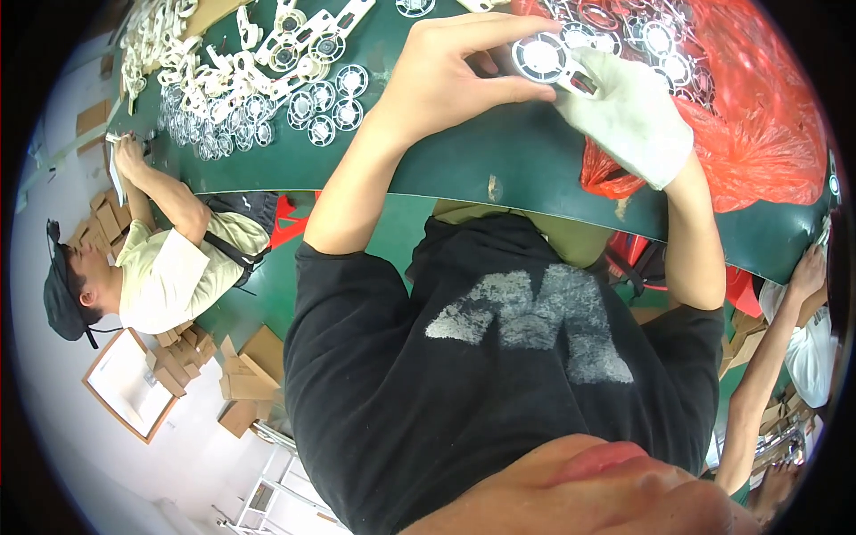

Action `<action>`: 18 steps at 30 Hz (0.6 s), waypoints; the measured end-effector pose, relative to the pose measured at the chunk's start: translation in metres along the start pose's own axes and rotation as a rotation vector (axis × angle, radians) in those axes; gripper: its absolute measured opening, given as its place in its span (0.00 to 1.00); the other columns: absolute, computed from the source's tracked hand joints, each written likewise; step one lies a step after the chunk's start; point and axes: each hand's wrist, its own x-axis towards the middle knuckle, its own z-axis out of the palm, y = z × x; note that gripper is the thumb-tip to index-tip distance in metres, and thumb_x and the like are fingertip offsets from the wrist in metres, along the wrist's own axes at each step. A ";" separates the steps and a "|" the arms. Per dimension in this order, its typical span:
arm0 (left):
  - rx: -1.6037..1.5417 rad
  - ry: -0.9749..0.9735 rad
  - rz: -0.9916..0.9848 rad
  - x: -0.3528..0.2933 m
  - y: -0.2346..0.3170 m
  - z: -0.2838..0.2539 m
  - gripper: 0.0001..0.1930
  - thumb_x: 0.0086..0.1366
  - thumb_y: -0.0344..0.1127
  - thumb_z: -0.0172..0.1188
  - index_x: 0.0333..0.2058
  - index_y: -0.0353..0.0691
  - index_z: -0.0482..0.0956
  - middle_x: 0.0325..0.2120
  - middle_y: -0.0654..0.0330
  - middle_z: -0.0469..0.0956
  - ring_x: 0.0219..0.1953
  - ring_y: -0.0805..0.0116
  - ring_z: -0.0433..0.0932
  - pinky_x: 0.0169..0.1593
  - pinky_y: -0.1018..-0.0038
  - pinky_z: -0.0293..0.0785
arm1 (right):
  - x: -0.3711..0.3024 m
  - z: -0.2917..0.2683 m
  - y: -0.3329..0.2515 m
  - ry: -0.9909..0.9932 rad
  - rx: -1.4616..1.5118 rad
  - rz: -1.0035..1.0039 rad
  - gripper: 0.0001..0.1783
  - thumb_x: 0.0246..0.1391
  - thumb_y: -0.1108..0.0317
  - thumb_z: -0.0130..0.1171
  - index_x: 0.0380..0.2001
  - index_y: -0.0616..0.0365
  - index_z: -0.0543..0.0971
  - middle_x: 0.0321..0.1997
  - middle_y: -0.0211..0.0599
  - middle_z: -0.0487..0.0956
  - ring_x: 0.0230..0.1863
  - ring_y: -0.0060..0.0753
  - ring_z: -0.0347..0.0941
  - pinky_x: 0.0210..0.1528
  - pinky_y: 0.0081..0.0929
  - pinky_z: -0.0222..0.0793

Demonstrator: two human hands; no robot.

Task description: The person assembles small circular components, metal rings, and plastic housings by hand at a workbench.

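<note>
Over the green table (481,152) I hold a white plastic part with a round, spoked, dark-and-silver wheel (540,59) and a slotted white arm (583,82). My left hand (437,80), bare, has its thumb and forefinger closed on the wheel's rim. In a white glove, my right hand (629,116) grips the slotted arm; its fingertips are partly hidden. Beyond it, several similar wheels (660,40) lie heaped on an open red plastic bag (758,147). Loose spoked wheels (321,107) and white slotted plastic parts (276,53) are spread to the left of my left hand.
At the left, a person in a dark cap (169,267) works along the same table. Another person's arm (758,392) reaches in at the right edge. Cardboard boxes (254,370) and a white metal frame (276,481) stand on the floor behind.
</note>
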 end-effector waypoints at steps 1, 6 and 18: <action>0.031 -0.151 -0.131 0.003 0.017 -0.013 0.26 0.60 0.33 0.74 0.56 0.35 0.79 0.45 0.56 0.84 0.41 0.68 0.83 0.43 0.73 0.79 | 0.000 -0.001 0.002 0.001 0.001 0.005 0.22 0.52 0.58 0.56 0.42 0.67 0.79 0.26 0.56 0.77 0.30 0.55 0.78 0.37 0.45 0.71; 0.033 -0.030 0.072 0.002 0.004 0.001 0.29 0.46 0.27 0.79 0.51 0.42 0.86 0.41 0.61 0.86 0.37 0.71 0.82 0.42 0.77 0.78 | -0.008 -0.011 -0.001 0.026 -0.060 -0.137 0.20 0.59 0.55 0.59 0.41 0.64 0.82 0.23 0.44 0.78 0.27 0.36 0.79 0.33 0.36 0.73; -0.177 -0.092 0.109 -0.002 0.005 0.020 0.37 0.67 0.53 0.68 0.60 0.24 0.73 0.58 0.40 0.77 0.58 0.54 0.79 0.63 0.62 0.72 | -0.003 0.001 0.017 0.022 -0.098 -0.442 0.22 0.65 0.42 0.46 0.45 0.44 0.81 0.32 0.44 0.84 0.32 0.54 0.82 0.35 0.48 0.76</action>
